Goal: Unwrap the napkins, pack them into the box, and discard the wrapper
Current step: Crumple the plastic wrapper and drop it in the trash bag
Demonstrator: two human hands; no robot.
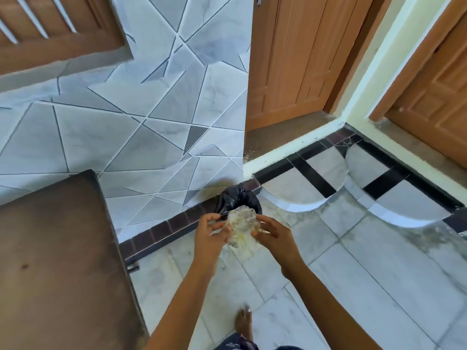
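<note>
A dark table (55, 248) fills the eight o'clock side. The black-lined bin (233, 198) stands at twelve o'clock of the hands. The left hand (209, 238) and right hand (274, 234) both pinch the crumpled clear wrapper (241, 221) just above it (box and napkins are out of view), so seemingly only the drop remains.

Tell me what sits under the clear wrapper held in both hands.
Below the clear wrapper, held by the left hand and right hand, stands a black-lined bin. The wrapper and hands cover most of its mouth, so its contents cannot be seen.
</note>
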